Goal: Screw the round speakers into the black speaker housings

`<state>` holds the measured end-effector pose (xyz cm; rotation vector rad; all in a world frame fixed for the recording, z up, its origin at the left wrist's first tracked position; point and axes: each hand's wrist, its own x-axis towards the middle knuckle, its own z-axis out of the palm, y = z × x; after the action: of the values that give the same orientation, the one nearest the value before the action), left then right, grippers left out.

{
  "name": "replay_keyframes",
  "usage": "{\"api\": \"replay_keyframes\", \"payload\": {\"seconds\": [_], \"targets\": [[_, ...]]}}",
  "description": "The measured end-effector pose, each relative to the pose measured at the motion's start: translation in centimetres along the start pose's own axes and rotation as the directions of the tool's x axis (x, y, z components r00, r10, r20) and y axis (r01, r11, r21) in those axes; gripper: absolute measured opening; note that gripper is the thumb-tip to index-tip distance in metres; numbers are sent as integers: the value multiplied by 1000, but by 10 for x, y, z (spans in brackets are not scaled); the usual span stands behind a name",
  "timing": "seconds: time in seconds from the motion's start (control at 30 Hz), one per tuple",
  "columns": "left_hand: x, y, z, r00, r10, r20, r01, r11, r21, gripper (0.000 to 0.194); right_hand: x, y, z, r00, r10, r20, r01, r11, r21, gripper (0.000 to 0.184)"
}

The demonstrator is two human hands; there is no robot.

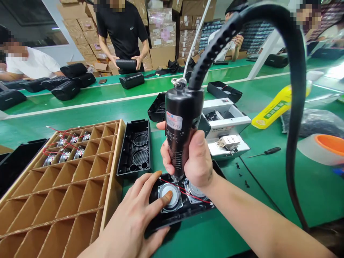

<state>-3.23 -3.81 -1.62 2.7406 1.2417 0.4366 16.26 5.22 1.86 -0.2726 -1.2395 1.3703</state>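
Observation:
My right hand (197, 161) is wrapped round a black electric screwdriver (176, 139), held upright with its tip pointing down beside a round speaker driver (166, 192). The bit's very end is hidden. This driver and a second one (195, 190) sit in a black speaker housing (188, 210), with red and black wires (185, 191) across them. My left hand (139, 211) lies spread over the housing's left end. One fingertip presses on the first driver, another touches the far rim, and the thumb is at the near side.
A divided cardboard box (77, 182) holds several drivers at left. Behind stand an open housing (134, 147) and a silver screw feeder (228, 125). Loose screws (239, 172), a screwdriver (264, 152), tape (322, 147) and a yellow bottle (274, 107) lie right. Across the bench, a person (120, 36) holds a speaker.

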Motion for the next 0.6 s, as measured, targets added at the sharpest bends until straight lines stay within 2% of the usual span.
{"api": "replay_keyframes", "payload": {"seconds": [0.37, 0.6], "targets": [[3, 1, -4, 999, 27, -27, -26, 999, 34, 49, -3, 8, -1, 998, 26, 66, -26, 1000, 10, 55], [2, -2, -1, 996, 52, -70, -50, 999, 22, 54, -7, 19, -4, 992, 20, 127, -25, 999, 41, 56]]}}
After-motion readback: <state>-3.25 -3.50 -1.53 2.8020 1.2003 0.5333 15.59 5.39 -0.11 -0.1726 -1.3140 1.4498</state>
